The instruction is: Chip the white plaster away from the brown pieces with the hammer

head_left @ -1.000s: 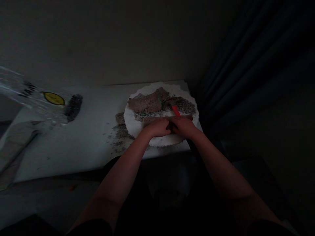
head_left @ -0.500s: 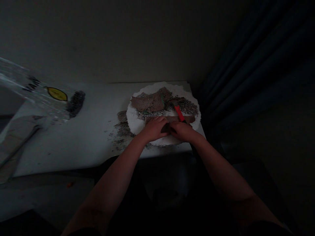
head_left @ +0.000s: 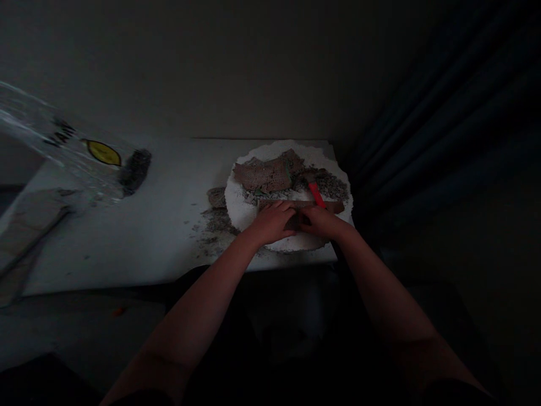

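Note:
My left hand lies over a narrow brown strip with a rough, pitted surface, its fingers bent and pressed onto it. Close beside it, my right hand has curled fingers gripping the strip's near part. Both hands hide most of the strip. A red-handled tool sticks out just beyond the right knuckles; its lower end is hidden, and whether the hand touches it I cannot tell. Beneath everything is a round white mat with a ragged edge. Larger brown pitted pieces and grey crumbs lie on its far half.
The white table ends just right of the mat. More crumbs and a brown piece lie left of the mat. Farther left is a clear plastic bag with a yellow print and dark contents. Dark curtains hang at the right.
The view has shifted slightly, so the table, mat and bag appear farther right. Both hands stay on the strip, their fingers slightly rearranged, with more of the strip showing between them.

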`<state>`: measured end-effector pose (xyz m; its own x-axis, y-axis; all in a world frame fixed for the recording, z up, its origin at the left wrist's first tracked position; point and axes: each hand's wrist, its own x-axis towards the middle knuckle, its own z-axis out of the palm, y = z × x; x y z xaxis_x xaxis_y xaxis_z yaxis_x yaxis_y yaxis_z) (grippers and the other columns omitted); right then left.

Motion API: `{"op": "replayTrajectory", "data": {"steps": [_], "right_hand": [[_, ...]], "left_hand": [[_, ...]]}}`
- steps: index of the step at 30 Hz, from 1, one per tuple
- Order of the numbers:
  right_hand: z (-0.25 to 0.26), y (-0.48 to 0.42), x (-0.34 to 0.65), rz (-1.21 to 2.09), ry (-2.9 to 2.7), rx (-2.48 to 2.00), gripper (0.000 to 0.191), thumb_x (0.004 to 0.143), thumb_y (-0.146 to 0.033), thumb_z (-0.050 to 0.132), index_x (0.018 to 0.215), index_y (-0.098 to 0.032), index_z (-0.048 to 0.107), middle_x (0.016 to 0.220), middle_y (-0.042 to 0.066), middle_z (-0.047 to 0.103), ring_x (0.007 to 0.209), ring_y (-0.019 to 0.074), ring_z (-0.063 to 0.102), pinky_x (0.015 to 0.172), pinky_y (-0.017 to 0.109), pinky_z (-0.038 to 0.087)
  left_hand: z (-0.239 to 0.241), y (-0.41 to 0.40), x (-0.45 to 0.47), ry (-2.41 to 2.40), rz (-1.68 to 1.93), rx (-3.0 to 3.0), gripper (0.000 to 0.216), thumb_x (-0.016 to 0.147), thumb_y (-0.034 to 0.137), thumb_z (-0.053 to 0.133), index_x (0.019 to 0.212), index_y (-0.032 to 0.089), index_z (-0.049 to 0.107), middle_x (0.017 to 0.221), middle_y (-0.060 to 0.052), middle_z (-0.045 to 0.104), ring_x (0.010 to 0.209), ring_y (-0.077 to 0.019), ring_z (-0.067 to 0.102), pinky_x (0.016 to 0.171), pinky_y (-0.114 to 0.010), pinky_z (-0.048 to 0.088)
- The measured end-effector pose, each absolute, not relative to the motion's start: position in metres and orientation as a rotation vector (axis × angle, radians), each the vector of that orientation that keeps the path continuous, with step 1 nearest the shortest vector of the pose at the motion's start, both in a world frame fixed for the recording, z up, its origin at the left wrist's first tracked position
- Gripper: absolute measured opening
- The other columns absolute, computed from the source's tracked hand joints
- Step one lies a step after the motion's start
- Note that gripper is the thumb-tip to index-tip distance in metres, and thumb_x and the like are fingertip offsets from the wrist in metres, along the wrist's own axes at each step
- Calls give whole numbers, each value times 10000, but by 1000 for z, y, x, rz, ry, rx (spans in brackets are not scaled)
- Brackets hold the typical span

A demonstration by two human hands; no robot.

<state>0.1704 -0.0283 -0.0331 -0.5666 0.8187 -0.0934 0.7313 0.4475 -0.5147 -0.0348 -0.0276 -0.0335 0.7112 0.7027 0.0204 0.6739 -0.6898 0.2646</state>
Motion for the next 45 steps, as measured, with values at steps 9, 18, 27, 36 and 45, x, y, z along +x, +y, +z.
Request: {"op": "replayTrajectory", "data": {"steps": [9,18,27,36,45], "right_hand": [[-24,-28,167,794,-2573,-1361,69,849,-138,624,889,-134,680,873,77,693,725,149,595,661,263,412],[-28,-29,165,719,-2616,-1423,245,870,-209,632,1101,-137,673,1028,125,723,869,207,657,745,294,467],[-30,-26,162,749,-2651,-1431,299,871,-212,622,1152,-122,670,1109,153,720,942,230,671,805,309,473],[-19,-34,175,674,-2471,-1404,265,852,-155,583,1110,-128,639,940,88,694,791,185,606,695,276,418],[-21,-34,180,588,-2478,-1477,312,854,-120,515,1134,-122,652,1064,134,710,914,219,629,786,296,429]], "left_hand": [[-39,-27,-35,1090,206,2686,428,839,391,723,1185,162,618,1345,-129,556,1257,-308,490,1019,-442,450],[-35,-27,-35,1090,194,2669,417,848,391,708,1180,155,619,1343,-139,558,1265,-315,484,1027,-453,442],[-36,-28,-34,1096,198,2663,425,828,370,727,1175,155,611,1359,-143,543,1287,-323,470,1032,-451,435],[-33,-28,-28,1106,243,2647,337,894,433,641,1110,174,629,1250,-129,592,1207,-308,526,995,-457,436],[-34,-21,-5,1152,109,2572,209,882,292,574,1020,160,658,1126,-115,671,1039,-266,644,927,-391,499]]}}
